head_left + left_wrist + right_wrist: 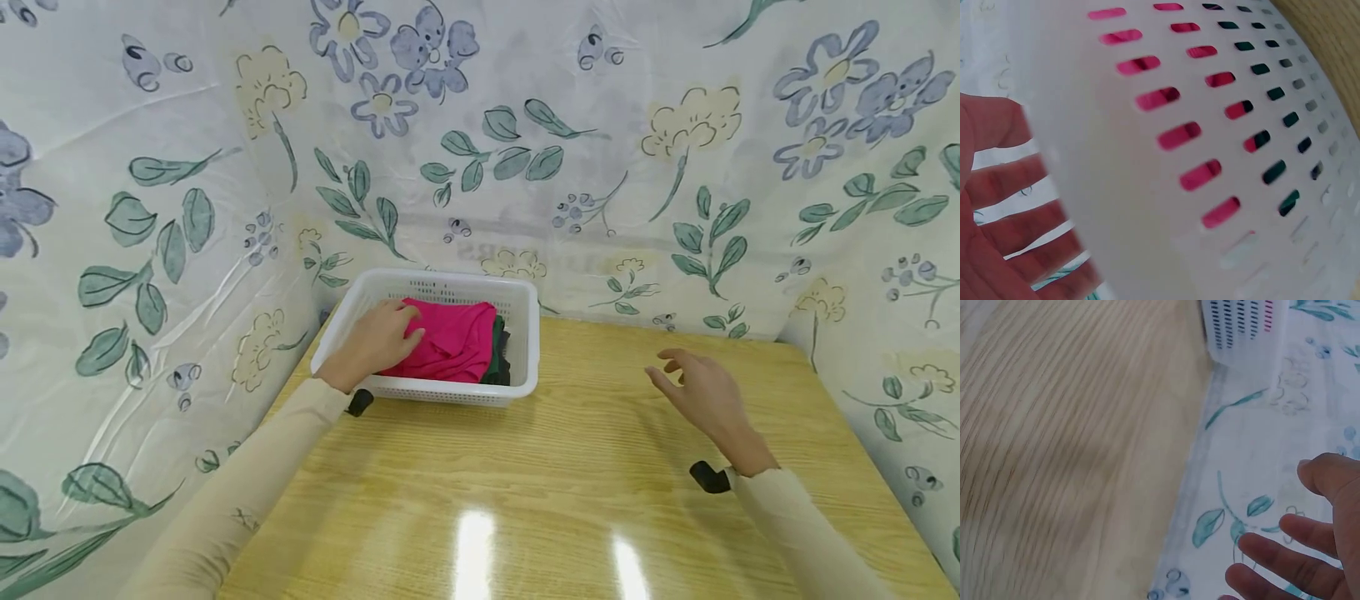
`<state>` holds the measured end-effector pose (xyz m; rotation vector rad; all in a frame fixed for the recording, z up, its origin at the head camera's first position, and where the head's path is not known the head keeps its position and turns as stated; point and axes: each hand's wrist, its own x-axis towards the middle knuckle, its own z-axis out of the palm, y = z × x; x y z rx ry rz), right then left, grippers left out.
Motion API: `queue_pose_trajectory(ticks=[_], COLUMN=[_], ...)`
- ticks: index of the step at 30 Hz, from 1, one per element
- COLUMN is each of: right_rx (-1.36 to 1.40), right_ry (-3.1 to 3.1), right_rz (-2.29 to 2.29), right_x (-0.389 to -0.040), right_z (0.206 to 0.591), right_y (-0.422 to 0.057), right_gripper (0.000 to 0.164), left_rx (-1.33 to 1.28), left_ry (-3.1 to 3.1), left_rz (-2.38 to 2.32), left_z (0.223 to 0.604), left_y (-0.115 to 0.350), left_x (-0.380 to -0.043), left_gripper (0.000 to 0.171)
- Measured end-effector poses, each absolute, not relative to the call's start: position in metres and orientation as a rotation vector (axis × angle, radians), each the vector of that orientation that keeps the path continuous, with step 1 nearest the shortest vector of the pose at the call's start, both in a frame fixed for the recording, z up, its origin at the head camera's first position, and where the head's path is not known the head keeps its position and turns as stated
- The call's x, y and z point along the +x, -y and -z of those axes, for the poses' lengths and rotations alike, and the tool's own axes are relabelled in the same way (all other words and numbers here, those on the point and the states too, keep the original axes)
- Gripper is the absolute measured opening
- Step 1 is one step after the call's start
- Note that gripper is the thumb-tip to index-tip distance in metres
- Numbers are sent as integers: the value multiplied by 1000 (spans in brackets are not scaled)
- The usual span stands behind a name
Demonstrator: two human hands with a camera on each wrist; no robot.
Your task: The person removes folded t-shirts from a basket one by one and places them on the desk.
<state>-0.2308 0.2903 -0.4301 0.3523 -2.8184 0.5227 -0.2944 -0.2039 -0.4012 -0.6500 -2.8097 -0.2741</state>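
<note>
A white plastic basket (528,333) with slotted walls stands at the back left of the table. Inside it lies a folded bright pink cloth (450,342), with dark green cloth (497,350) and black cloth (506,367) showing along its right side. My left hand (378,337) is over the basket's left part, its fingers loosely bent at the pink cloth's left edge. In the left wrist view those fingers (1016,181) are spread behind the basket rim, nothing between them. My right hand (701,392) hovers above the table's right side, fingers relaxed and holding nothing.
The wooden table (585,450) has a light grain and reflects two bright streaks near its front. A floral-patterned sheet (600,208) rises at the back and both sides. Black wrist mounts (708,477) stick out below both hands.
</note>
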Motion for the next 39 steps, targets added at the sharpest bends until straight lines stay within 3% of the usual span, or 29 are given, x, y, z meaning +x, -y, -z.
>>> queue_pose_trajectory(ticks=[9, 39], right_rx=[369, 520], right_ry=[2785, 2729], right_rz=[-892, -1123], right_x=[-238, -265], right_z=[431, 422], right_y=[-268, -169], right_gripper=[41, 36], left_rx=[-557, -398], left_ry=[2940, 3189], left_rz=[406, 846], left_z=[398, 400], left_y=[213, 236], left_x=[-294, -320], left_gripper=[36, 55])
